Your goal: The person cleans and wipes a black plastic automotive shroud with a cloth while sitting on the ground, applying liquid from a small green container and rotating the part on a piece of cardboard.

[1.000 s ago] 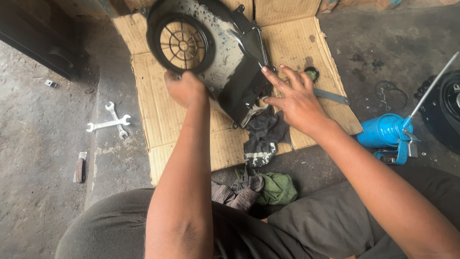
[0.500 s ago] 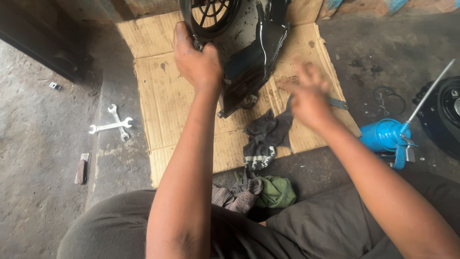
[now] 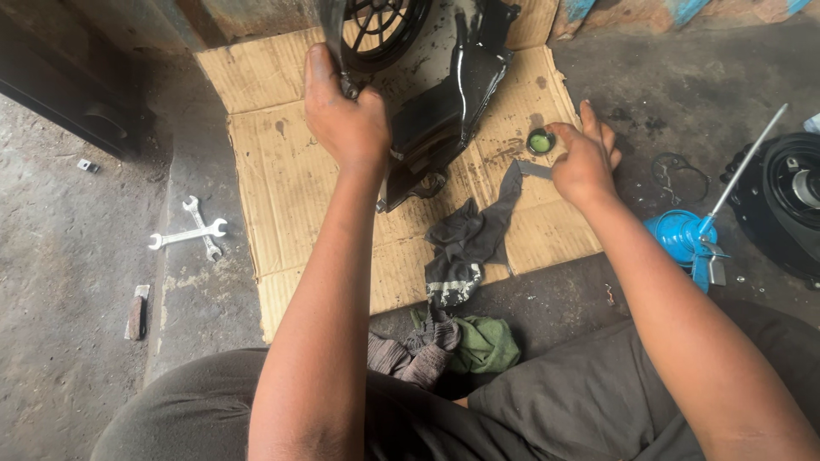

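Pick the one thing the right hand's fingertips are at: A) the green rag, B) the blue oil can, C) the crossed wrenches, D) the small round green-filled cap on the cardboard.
D: the right hand has its fingertips at the small green-filled cap on the cardboard, while the left hand grips the black cover.

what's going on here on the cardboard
A person sits on the floor over a sheet of cardboard. The left hand grips the edge of a black fan cover, tilting it up. The right hand reaches at a small green-filled cap. A dark rag lies between the arms; two wrenches lie crossed on the concrete.
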